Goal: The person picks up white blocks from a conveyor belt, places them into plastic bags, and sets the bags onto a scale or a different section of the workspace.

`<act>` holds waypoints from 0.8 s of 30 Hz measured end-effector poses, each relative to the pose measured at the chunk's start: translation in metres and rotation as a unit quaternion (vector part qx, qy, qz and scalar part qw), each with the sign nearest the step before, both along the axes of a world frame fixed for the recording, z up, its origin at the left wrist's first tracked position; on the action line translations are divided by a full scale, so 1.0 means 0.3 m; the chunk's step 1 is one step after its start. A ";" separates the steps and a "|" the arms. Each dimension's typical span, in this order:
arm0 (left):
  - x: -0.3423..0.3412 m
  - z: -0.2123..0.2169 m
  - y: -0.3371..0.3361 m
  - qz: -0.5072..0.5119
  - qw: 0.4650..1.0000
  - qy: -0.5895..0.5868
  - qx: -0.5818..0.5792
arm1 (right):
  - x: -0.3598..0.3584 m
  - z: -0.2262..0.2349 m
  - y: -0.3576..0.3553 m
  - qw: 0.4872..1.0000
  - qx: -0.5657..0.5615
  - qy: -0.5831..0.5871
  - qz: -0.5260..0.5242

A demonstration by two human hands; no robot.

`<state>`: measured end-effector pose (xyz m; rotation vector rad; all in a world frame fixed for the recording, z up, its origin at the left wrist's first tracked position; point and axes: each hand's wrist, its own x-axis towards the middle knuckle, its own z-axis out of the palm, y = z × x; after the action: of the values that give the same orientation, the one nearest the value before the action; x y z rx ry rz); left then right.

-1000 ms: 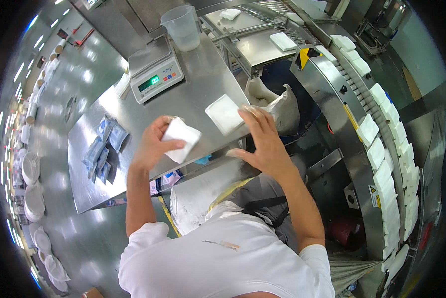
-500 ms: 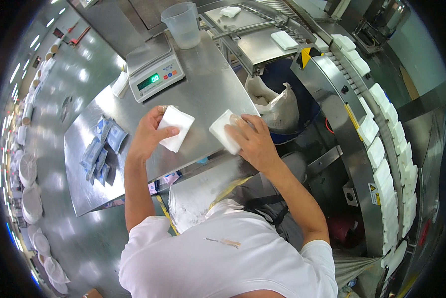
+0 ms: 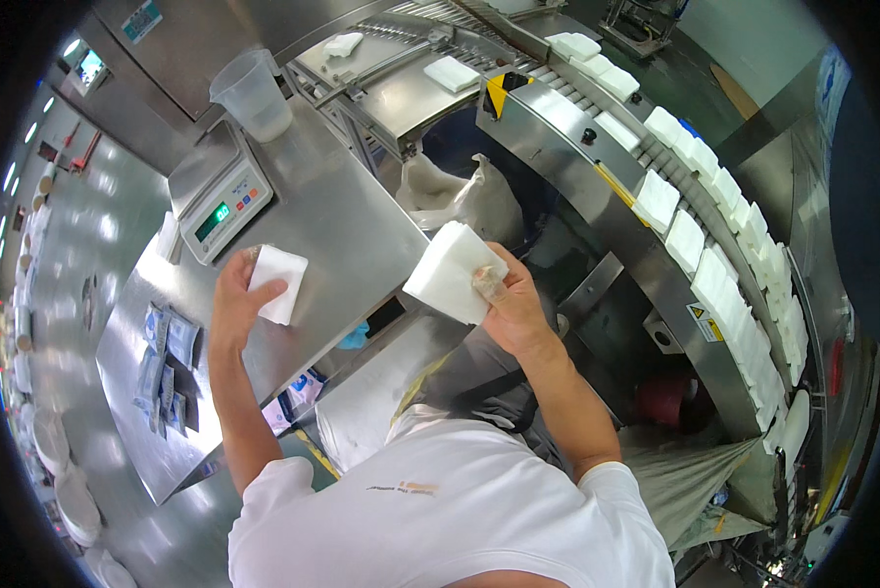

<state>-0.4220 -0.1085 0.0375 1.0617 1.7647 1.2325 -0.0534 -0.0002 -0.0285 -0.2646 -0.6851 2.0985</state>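
Note:
Over the front edge of the steel table, my left hand (image 3: 232, 306) is closed on a small stack of folded white wipes (image 3: 283, 282), its thumb across the front face. To the right, beyond the table's edge, my right hand (image 3: 518, 306) grips another stack of folded white wipes (image 3: 452, 270) by its right side. This stack is tilted, with its broad face turned up, and the two stacks are apart. Fingers behind both stacks are partly hidden. Left of my left hand, several blue packets (image 3: 156, 365) lie in a pile on the table (image 3: 337, 230).
A digital scale (image 3: 229, 211) and a clear plastic jug (image 3: 254, 98) stand toward the back of the table. Beyond its right edge is a dark blue bin with a white bag (image 3: 474, 201). A curved roller conveyor (image 3: 646, 147) carries rows of white wipe stacks along the right.
The view has turned right, so table and scale sit further left. My right hand has turned its stack and now grips it by the side. My left hand still holds its stack.

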 end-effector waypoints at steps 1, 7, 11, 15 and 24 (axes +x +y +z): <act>-0.013 -0.009 -0.030 0.007 1.000 -0.003 0.003 | 0.016 -0.041 -0.012 0.999 -0.025 -0.030 -0.031; 0.021 0.026 0.033 -0.033 0.999 0.033 -0.001 | 0.090 -0.024 -0.037 0.989 0.014 -0.137 -0.062; -0.123 0.040 -0.046 0.124 0.989 0.003 0.077 | 0.109 -0.022 -0.097 0.979 0.010 -0.202 -0.017; -0.447 0.131 -0.091 0.342 0.931 0.020 0.125 | 0.126 -0.037 -0.118 0.973 0.031 -0.227 0.017; -1.625 0.056 -0.400 0.030 0.751 0.637 -0.171 | 0.174 -0.051 -0.147 0.987 0.032 -0.146 0.061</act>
<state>-0.9094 -0.2286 0.0541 1.7984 2.8357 -0.0317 -0.0011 -0.0444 -0.0438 -0.5128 -0.9619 2.1708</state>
